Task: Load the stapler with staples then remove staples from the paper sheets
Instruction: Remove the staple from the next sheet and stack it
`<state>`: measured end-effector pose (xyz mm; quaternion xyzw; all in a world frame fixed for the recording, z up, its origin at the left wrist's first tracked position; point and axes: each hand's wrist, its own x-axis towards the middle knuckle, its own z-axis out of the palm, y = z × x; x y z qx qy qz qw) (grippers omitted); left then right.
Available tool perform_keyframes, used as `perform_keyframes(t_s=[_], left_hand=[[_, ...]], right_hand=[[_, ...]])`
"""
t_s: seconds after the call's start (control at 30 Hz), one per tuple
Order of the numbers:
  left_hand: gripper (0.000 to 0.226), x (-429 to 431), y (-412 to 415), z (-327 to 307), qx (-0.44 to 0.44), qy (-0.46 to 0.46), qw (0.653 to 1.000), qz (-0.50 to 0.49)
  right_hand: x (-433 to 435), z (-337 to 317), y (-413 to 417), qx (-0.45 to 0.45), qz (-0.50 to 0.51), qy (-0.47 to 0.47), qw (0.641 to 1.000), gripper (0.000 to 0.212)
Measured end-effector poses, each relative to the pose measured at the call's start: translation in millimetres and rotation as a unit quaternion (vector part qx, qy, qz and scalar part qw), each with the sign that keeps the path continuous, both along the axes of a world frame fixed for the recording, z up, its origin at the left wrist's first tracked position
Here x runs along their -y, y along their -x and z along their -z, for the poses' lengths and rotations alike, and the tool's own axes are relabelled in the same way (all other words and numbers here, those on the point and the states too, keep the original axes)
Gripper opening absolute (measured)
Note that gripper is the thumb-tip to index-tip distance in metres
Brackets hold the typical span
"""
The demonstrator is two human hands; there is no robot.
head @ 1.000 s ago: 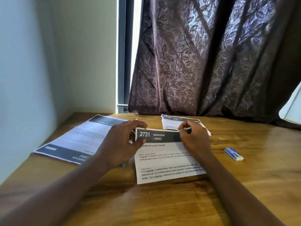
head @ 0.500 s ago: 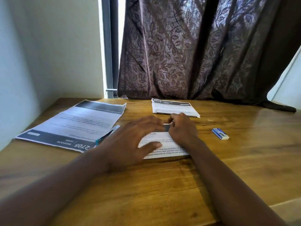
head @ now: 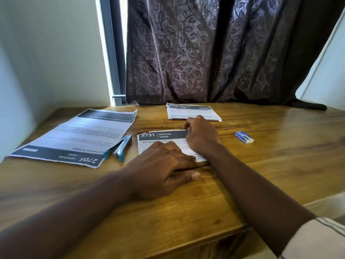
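The fingers (head: 187,127) of your right hand (head: 202,136) pinched the top edge of the folded sheet (head: 160,136) marked 2731. Your left hand (head: 160,165) lay with straight fingers, pressing its lower half onto the surface (head: 261,174). The blue stapler (head: 119,148) lay just left of the sheet, the staple box (head: 244,137) to its right.

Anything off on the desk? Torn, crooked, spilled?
Minor only. The 2705 sheet lies skewed and upside down to the wearer, its far right corner ragged. The 3410 stack has a ragged far left corner too. The 2731 sheet, pressed by the left hand and pinched by the right hand, lies straight. Nothing spilled.
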<state>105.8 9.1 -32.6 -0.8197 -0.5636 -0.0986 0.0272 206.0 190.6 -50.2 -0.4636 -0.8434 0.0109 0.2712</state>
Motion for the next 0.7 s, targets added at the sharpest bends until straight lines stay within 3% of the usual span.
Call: perform_keyframes(t_s=[0.13, 0.3, 0.5, 0.7], left_hand=[[0.066, 5.1, 13.3, -0.7, 0.012, 0.006, 1.0, -0.009], [0.07, 15.6, 30.8, -1.3, 0.097, -0.026, 0.994, -0.038], [0.044, 18.3, 52.5, -4.6, 0.181, -0.081, 0.979, -0.05], [0.057, 18.0, 74.8, -6.5, 0.199, -0.08, 0.975, -0.063]], right_hand=[[-1.5, 0.1, -1.9, -0.002, -0.001, -0.001, 1.0, 0.017], [-5.0, -1.2, -3.8, -0.004, -0.001, -0.004, 1.0, 0.017], [-10.8, -1.9, -6.2, -0.004, 0.006, -0.003, 1.0, 0.02], [-16.7, -1.6, -6.5, -0.003, 0.023, 0.014, 1.0, 0.02]])
